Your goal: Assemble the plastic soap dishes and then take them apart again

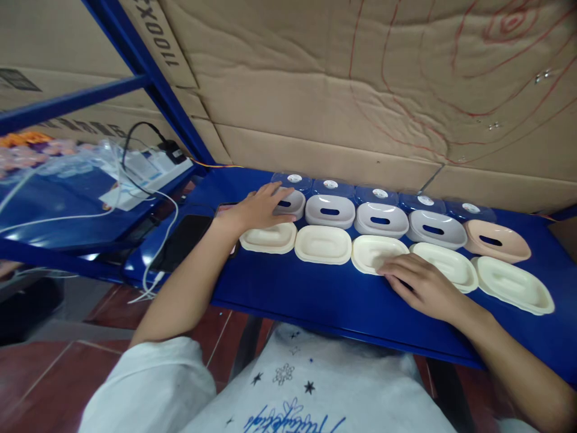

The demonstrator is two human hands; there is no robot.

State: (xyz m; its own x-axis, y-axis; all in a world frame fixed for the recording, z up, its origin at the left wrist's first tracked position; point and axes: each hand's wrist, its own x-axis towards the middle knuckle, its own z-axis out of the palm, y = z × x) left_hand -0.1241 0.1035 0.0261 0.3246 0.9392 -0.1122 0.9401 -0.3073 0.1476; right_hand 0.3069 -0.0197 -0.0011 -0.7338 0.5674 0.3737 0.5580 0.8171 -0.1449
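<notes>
My left hand (265,207), fingers spread, rests over the leftmost grey slotted dish (295,204) and touches it. My right hand (412,279) has its fingers bent together at the front edge of the middle cream tray (372,248); whether it grips anything is hidden. Several cream trays, such as the second from the left (323,243), form the front row. Behind them stand grey slotted dishes (330,210), with a peach one (498,239) at the right end. Clear lids with round white stickers (379,194) line the back.
A black phone (183,240) and a white cable (169,225) lie left of my left arm. Cardboard (315,90) walls the back of the blue table (315,294). A blue metal frame (157,78) rises at the left, beside a power adapter (174,151).
</notes>
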